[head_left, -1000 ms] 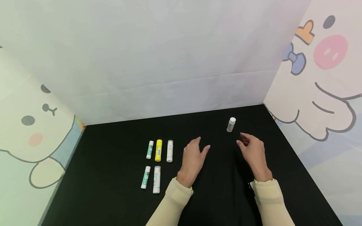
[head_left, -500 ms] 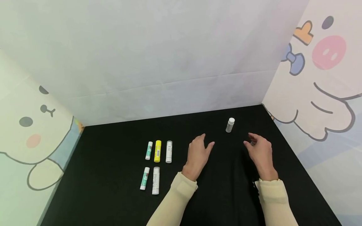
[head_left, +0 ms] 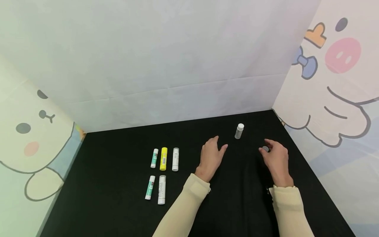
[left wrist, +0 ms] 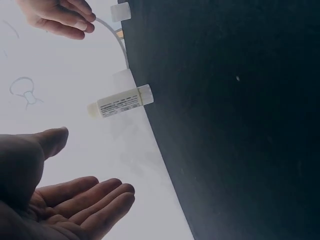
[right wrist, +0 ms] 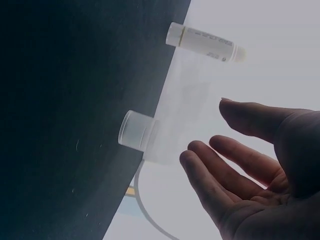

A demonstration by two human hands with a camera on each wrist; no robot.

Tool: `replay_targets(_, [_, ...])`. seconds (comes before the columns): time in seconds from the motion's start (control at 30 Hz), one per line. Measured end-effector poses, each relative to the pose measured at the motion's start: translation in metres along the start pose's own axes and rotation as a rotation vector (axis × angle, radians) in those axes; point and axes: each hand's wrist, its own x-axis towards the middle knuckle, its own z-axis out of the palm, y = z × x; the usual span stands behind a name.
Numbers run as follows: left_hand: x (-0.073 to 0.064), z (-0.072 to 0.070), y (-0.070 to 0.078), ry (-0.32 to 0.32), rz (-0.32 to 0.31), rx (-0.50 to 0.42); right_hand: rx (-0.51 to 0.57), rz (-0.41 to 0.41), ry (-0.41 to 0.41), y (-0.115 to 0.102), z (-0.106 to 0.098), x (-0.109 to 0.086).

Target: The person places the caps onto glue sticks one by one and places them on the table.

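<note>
A white glue stick (head_left: 239,131) stands upright toward the back right, its pale glue tip (left wrist: 93,110) bare in the left wrist view. Right of it, a translucent cap (right wrist: 134,131) stands on the table. My right hand (head_left: 277,161) is at that cap (head_left: 265,149); in the right wrist view its loosely bent fingers are apart from the cap. My left hand (head_left: 211,158) hovers left of the glue stick with thumb spread and fingers extended, holding nothing.
Several glue sticks lie in two rows at the left: two green-and-white ones (head_left: 154,158), a yellow one (head_left: 163,159) and white ones (head_left: 175,159). A pale curtain wall (head_left: 177,105) rises behind the black table (head_left: 103,184), with printed cartoon panels at the sides.
Both hands have moved a little to the right. The translucent cap has come into view by my right hand's fingers. The standing glue stick stays in place.
</note>
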Motion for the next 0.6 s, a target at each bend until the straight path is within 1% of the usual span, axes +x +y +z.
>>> replay_targets(0.23, [0.013, 0.01, 0.002, -0.025, -0.002, 0.018, -0.033, -0.003, -0.012, 0.006, -0.002, 0.005])
replay_targets(0.43, [0.022, 0.018, 0.007, -0.028, 0.012, 0.013, -0.059, 0.001, -0.025, 0.009, -0.004, 0.008])
replay_targets(0.6, [0.028, 0.027, 0.008, -0.037, 0.005, 0.016, -0.073, 0.009, -0.061, 0.013, -0.005, 0.009])
